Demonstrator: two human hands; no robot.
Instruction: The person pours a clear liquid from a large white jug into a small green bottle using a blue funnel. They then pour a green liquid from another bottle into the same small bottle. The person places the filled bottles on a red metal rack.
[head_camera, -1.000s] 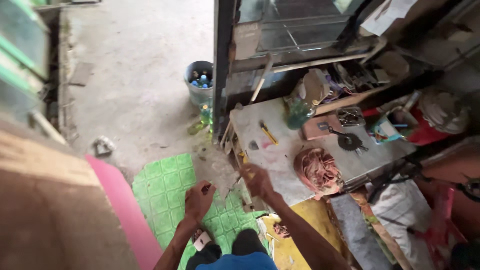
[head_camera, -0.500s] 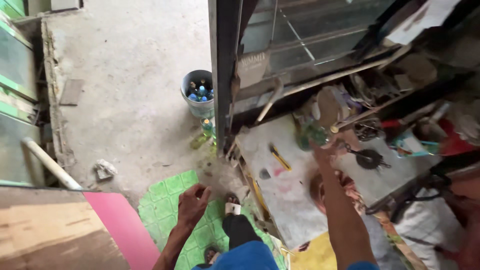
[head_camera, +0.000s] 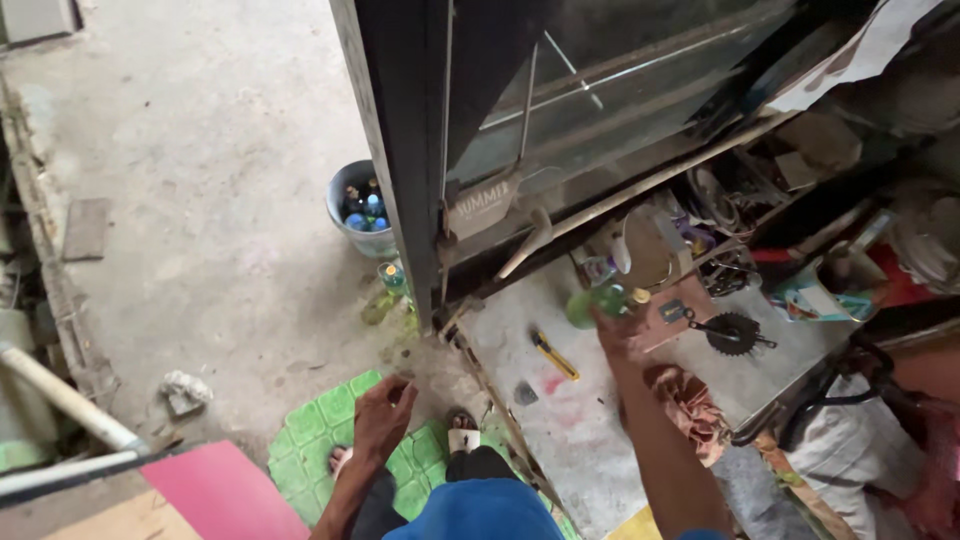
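Observation:
My right hand (head_camera: 618, 332) reaches forward over the grey workbench (head_camera: 560, 420) and closes its fingers on a green bottle (head_camera: 592, 303) with a yellow cap that lies at the bench's far side. My left hand (head_camera: 385, 415) hangs low over the green floor mat (head_camera: 320, 425), fingers loosely apart and holding nothing. A yellow utility knife (head_camera: 553, 355) lies on the bench just left of my right forearm. My sandalled foot (head_camera: 462, 436) rests on the mat.
A dark toothed sprocket (head_camera: 733, 332) and a pinkish rag (head_camera: 690, 395) lie on the bench's right side. A tall dark glass-fronted cabinet (head_camera: 400, 130) stands behind it. On the concrete floor are a bucket of bottles (head_camera: 358, 212), loose green bottles (head_camera: 385, 292), a pink board (head_camera: 220, 492) and a stone (head_camera: 185, 390).
My right hand has stretched forward from above the rag to the green bottle. My view has moved closer to the bench; the left hand stays low over the mat.

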